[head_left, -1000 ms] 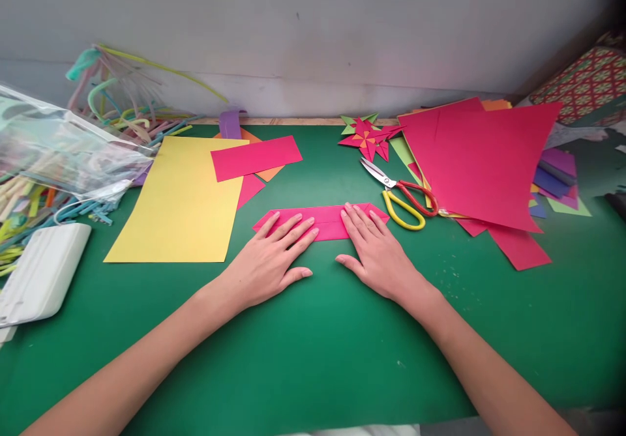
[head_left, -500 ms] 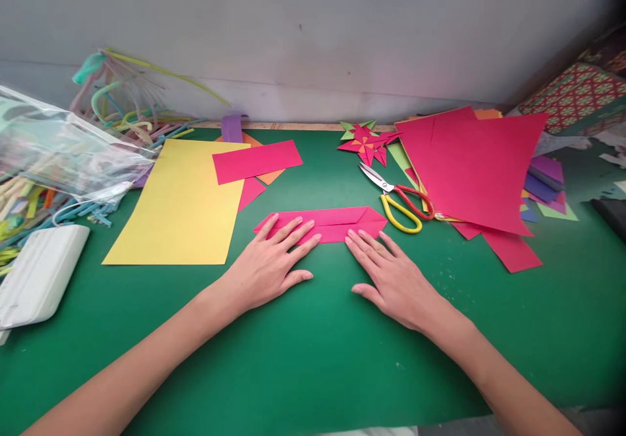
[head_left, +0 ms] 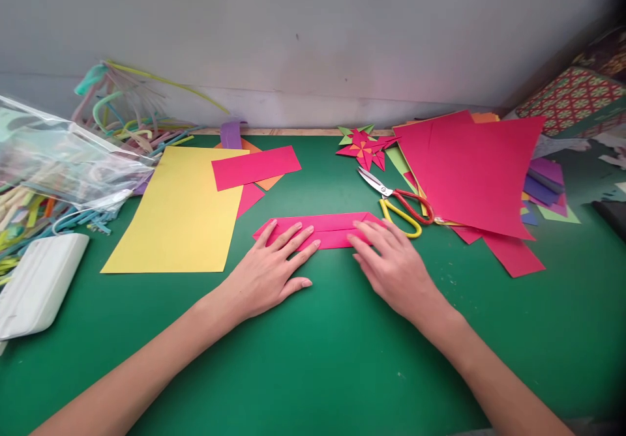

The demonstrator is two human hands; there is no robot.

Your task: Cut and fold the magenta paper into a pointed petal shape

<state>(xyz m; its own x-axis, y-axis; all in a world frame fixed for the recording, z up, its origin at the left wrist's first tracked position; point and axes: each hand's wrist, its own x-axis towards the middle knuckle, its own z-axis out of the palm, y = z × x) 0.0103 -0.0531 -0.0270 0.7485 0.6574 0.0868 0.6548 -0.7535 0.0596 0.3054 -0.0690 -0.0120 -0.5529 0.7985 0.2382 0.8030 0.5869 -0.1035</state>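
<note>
A folded strip of pink-red paper (head_left: pixel 327 231) lies flat on the green table, a crease running along its length and its left end pointed. My left hand (head_left: pixel 274 263) rests on the strip's left part, palm down with fingers spread. Over its right end is my right hand (head_left: pixel 391 266), fingers slightly bent and apart, the fingertips at the paper; they hide that end. Just beyond my right hand lie scissors (head_left: pixel 394 201) with one red and one yellow handle, blades pointing away to the left.
Yellow paper (head_left: pixel 171 214) lies at left under a red rectangle (head_left: pixel 257 167). Large red sheets (head_left: pixel 474 169) are stacked at right, near folded paper stars (head_left: pixel 364 146). Pipe cleaners (head_left: pixel 122 123), a plastic bag (head_left: pixel 63 149) and a white device (head_left: pixel 44 286) occupy the left side.
My right hand has lifted a little and shifted onto the strip's right end, its fingers now more bent. My left hand stays in place on the paper. The view has tilted slightly.
</note>
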